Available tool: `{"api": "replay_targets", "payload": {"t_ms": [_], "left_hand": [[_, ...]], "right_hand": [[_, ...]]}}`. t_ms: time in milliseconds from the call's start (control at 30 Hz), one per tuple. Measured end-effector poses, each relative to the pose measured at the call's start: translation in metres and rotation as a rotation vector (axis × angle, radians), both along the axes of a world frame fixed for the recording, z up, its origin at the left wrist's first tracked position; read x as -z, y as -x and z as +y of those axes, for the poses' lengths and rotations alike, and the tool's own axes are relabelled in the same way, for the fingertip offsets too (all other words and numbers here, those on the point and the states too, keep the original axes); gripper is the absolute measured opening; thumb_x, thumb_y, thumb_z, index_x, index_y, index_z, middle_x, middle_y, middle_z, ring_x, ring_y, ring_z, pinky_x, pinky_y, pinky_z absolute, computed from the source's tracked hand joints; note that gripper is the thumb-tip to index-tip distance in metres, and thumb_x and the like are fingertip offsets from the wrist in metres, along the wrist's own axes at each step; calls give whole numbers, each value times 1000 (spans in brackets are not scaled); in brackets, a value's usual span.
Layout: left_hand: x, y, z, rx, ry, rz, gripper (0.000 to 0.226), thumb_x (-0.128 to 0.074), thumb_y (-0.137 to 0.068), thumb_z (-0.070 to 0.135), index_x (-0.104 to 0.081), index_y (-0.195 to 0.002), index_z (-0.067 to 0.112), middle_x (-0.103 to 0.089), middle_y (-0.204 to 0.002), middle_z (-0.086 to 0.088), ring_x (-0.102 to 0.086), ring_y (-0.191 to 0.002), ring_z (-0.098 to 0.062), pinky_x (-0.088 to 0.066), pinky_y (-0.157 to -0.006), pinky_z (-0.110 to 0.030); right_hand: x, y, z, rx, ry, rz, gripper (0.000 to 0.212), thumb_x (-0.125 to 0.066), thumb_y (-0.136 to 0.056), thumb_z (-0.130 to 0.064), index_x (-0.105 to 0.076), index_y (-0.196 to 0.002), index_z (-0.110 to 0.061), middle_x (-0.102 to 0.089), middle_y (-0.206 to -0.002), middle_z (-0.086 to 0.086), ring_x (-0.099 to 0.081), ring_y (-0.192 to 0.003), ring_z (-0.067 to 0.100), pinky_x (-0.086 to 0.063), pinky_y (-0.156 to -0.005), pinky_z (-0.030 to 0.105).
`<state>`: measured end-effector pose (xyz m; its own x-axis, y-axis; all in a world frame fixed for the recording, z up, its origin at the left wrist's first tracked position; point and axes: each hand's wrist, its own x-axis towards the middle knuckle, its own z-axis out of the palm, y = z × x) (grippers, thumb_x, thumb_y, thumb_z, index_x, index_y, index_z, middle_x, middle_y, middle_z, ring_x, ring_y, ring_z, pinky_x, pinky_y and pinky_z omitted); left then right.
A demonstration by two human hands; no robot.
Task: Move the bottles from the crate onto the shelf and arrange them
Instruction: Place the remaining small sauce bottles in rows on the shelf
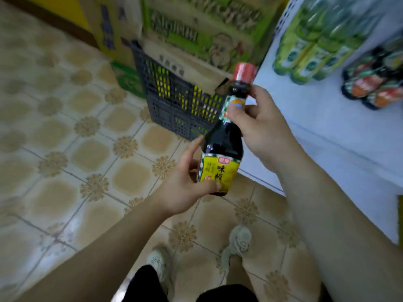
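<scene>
From the head camera I look down at the floor point(91, 147), which has tan tiles with a flower pattern.

Both hands hold one bottle point(222, 144) up in the air in the middle of the picture. It is a dark bottle with a red cap and a yellow label, and it tilts so the cap points up and to the right. The left hand point(183, 186) grips the bottom part, with its thumb lying across the yellow label and its fingers curled round the far side. The right hand point(263, 125) grips the neck just under the cap, with its thumb pressed on the small neck label.

The bottle is above the floor, between the crate point(174, 105) and the shelf point(327, 131). It touches neither of them.

The crate is dark grey with many small holes, and it sits on the floor behind the bottle. Yellow shows through the holes, but it is too blurry for me to tell what is inside.

The shelf is white and is on the right. Green bottles point(309, 53) stand on it near the back. Dark bottles with orange labels point(375, 88) stand just beside them, further right.

Big cardboard boxes point(196, 31) with green print stand behind the crate.

At the bottom I see two light shoes point(239, 238) on the tiles.
</scene>
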<state>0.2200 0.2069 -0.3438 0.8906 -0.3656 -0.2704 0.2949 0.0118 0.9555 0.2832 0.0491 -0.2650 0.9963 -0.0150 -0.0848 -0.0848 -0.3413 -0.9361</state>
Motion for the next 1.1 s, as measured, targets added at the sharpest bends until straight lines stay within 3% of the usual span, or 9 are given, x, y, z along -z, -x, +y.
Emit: {"api": "replay_targets", "payload": {"t_ms": [100, 200, 267, 467, 700, 800, 867, 1000, 1100], "left_hand": [[-82, 19, -1, 13, 90, -77, 86, -75, -59, 18, -37, -130, 46, -69, -98, 0, -67, -83, -12, -54, -68, -26], [-145, 41, -10, 82, 149, -110, 78, -71, -54, 31, -47, -128, 39, -72, -95, 2, -68, -87, -17, -54, -80, -41], [-176, 56, -23, 114, 198, -117, 67, -68, -53, 36, -54, -118, 40, -73, -93, 4, -68, -87, -17, -58, -74, -37], [-237, 112, -89, 217, 177, -233, 61, -54, -83, 39, -37, -140, 24, -73, -93, 3, -70, -83, -18, -55, -63, -25], [-257, 184, -205, 378, 142, -349, 76, -49, -74, 43, -29, -145, 28, -73, -92, 12, -70, -84, -13, -56, -68, -27], [-250, 202, -244, 434, 141, -328, 73, -67, -81, 48, -30, -143, 38, -70, -105, -10, -69, -94, -23, -56, -80, -36], [-240, 207, -266, 479, 103, -312, 79, -73, -64, 47, -33, -132, 55, -66, -109, -18, -68, -99, -29, -52, -92, -46], [-210, 205, -310, 542, 1, -303, 81, -80, -69, 20, -31, -116, 64, -57, -120, -9, -67, -98, -31, -52, -92, -49], [-182, 195, -337, 651, -72, -274, 84, -75, -77, 7, -27, -126, 56, -54, -120, -9, -66, -96, -23, -56, -84, -33]], "right_hand": [[-79, 26, -4, 53, -45, -42, 20, -61, -86, -34, -51, -100, -44, -64, -95, 1, -65, -92, 22, -53, -89, 44], [-140, 54, -18, 133, -103, -89, 15, -60, -92, -28, -53, -100, -39, -65, -96, 3, -66, -83, 16, -54, -72, 32], [-169, 75, -33, 203, -142, -127, 12, -61, -92, -28, -56, -101, -34, -66, -95, 2, -66, -77, 12, -52, -66, 27], [-225, 149, -105, 343, -252, -196, 29, -62, -91, -31, -60, -118, -22, -66, -96, 3, -66, -80, 17, -50, -63, 28], [-249, 250, -215, 491, -201, -302, 25, -62, -87, -34, -62, -110, -25, -67, -101, 5, -66, -91, 23, -56, -82, 41], [-248, 288, -254, 512, -149, -318, 18, -58, -92, -30, -60, -110, -27, -66, -95, 4, -66, -82, 17, -54, -75, 35], [-245, 311, -276, 447, -128, -271, 16, -55, -95, -28, -54, -109, -35, -66, -99, 2, -67, -85, 15, -55, -74, 29], [-215, 336, -312, 378, -56, -109, 51, -61, -92, -17, -33, -130, -37, -67, -101, 6, -67, -92, 18, -56, -82, 36], [-179, 333, -331, 471, -60, -49, 59, -63, -90, -16, -29, -131, -40, -67, -104, 8, -68, -95, 24, -53, -91, 48]]}}
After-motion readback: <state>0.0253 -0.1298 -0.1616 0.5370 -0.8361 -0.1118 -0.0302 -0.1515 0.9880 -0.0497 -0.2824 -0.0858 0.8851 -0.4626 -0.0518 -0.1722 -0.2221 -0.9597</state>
